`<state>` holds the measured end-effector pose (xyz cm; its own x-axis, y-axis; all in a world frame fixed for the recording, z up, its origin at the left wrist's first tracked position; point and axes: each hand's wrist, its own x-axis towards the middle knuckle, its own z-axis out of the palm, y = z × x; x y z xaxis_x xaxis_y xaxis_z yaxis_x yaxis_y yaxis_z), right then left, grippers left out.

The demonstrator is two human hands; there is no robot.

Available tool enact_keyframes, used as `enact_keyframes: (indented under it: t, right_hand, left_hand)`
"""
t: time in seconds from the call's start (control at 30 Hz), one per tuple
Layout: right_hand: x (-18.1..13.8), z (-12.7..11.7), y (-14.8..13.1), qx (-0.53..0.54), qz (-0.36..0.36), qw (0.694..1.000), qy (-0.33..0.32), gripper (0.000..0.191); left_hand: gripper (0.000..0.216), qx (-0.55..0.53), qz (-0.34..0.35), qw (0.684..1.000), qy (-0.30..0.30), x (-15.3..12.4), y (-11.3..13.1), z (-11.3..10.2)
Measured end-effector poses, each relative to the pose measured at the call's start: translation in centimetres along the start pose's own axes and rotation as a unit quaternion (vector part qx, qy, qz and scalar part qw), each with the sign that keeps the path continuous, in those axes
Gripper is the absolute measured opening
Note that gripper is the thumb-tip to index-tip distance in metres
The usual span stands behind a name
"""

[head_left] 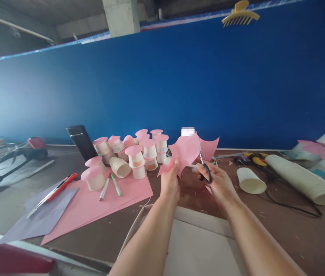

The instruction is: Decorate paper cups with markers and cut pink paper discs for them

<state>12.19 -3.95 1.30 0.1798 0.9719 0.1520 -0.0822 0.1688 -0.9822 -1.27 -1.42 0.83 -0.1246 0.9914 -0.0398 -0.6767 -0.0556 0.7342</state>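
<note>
My left hand [171, 180] pinches a piece of pink paper [187, 151] near its lower edge, thumb on the near side. The paper is held up above the brown table, with its edges curved and jagged. In my right hand [215, 180] is a pair of scissors [207, 171] with dark handles, its blades pointing up across the paper. A flap of pink paper stands to the right of the blades. Behind and left of my left hand stand several paper cups [135, 158] with pink paper tops, some stacked in pairs.
Pink sheets [133, 191], a bluish-grey sheet [50, 218], a red utility knife [61, 188] and two markers [115, 186] lie left. A black bottle [81, 142] stands behind. On the right are a paper cup [251, 181], a long cup stack [303, 178] and a black cable [291, 207]. An open box [199, 237] sits below my arms.
</note>
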Motion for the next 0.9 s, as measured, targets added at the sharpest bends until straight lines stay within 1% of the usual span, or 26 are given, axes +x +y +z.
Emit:
enact_keyframes:
  t: [0.1,0.17,0.37,0.5,0.67,0.8,0.9]
  right_hand:
    - [0.0,0.0,-0.2,0.010,-0.001,1.000,0.007,0.045]
    - [0.0,0.1,-0.4,0.011,-0.002,1.000,0.008,0.045]
    - [-0.2,0.2,-0.8,0.010,0.000,1.000,0.014,0.046]
    - [-0.2,0.1,-0.5,0.003,0.001,1.000,0.016,0.044]
    - [-0.1,0.0,-0.4,-0.002,-0.001,1.000,0.021,0.049]
    - [-0.2,0.0,-0.5,-0.027,-0.006,0.999,0.025,0.052]
    - [-0.2,0.0,-0.6,-0.027,-0.006,0.999,0.025,0.052]
  left_hand:
    - [0.043,-0.023,0.019,0.998,-0.052,-0.1,-0.3,0.1]
    - [0.043,-0.024,0.021,0.997,-0.066,-0.1,-0.4,0.1]
    - [0.037,-0.020,0.008,0.999,-0.042,-0.3,0.1,0.3]
    - [0.038,-0.020,-0.001,0.999,-0.026,-0.4,0.3,0.5]
    - [0.036,-0.025,-0.010,0.999,-0.030,-0.5,0.5,0.5]
    - [0.034,-0.026,-0.017,0.999,-0.020,-0.5,0.6,0.5]
    - [0.031,-0.029,-0.017,0.999,-0.017,-0.5,0.7,0.5]
